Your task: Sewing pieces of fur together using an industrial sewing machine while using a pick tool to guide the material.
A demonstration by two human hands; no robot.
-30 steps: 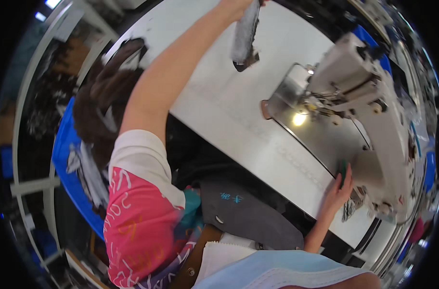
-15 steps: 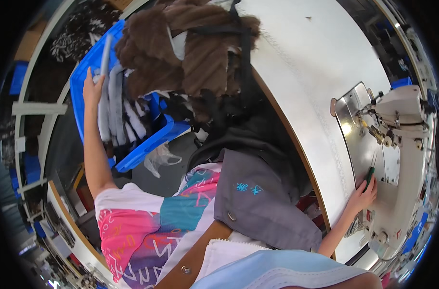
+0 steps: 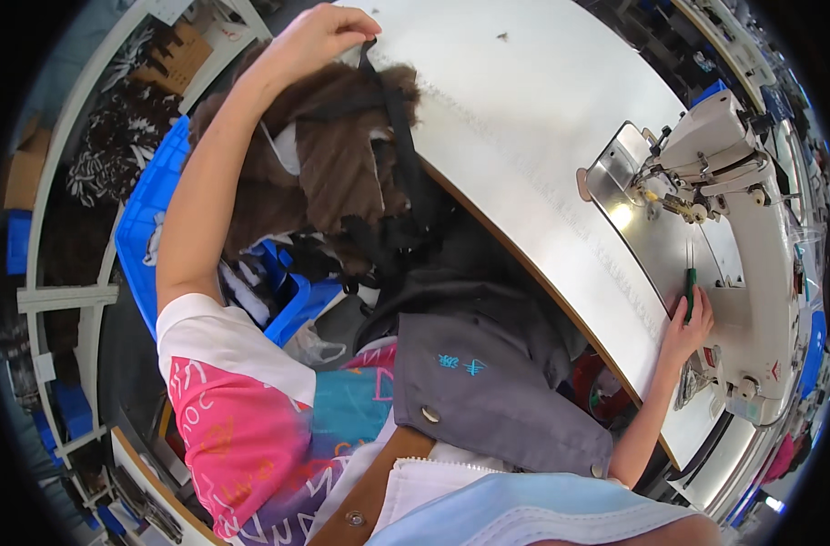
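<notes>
Our left hand [image 3: 319,36] pinches a black fabric strap [image 3: 399,118] at 11 o'clock, where tugging could drag brown fur [image 3: 333,168]; at 3, our right hand [image 3: 689,325] clasps a green-handled pronged tool [image 3: 691,280].

i'm in a sewing workshop: a sewing machine [image 3: 763,255] on my tabletop [image 3: 524,109], loaded shelves [image 3: 69,298] at my left.
</notes>
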